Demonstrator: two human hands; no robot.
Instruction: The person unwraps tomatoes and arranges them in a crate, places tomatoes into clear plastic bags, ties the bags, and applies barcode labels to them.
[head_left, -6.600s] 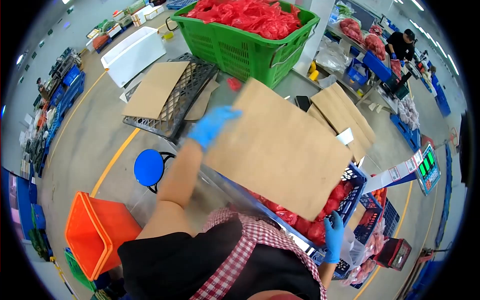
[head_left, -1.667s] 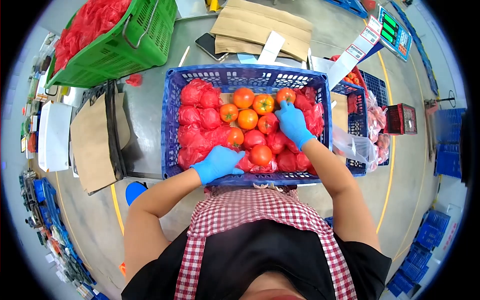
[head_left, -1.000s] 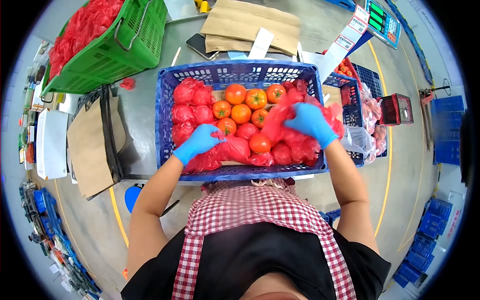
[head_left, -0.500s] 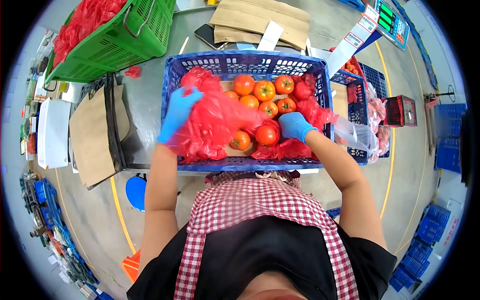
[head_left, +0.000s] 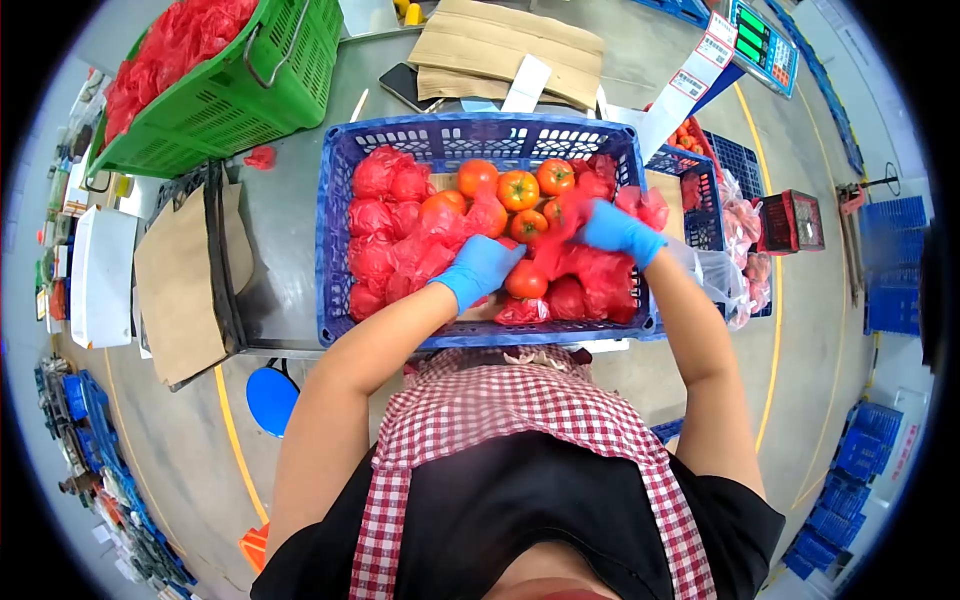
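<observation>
A blue plastic crate in front of me holds bare tomatoes in its middle and tomatoes wrapped in red plastic bags at both sides. My left hand, in a blue glove, reaches into the crate's middle beside a bare tomato. Its fingers are curled; whatever lies under them is hidden. My right hand, also gloved, is closed on a thin red plastic bag, which is stretched and smeared by motion over the tomatoes. Crumpled red plastic lies below that hand.
A green crate filled with red bags stands at the upper left. Flat cardboard, a phone and a strip of labels lie beyond the blue crate. A scale is at the upper right.
My left hand has moved right and down from the crate's left side, leaving the red plastic there. My right hand has risen slightly and now pulls at a red bag.
</observation>
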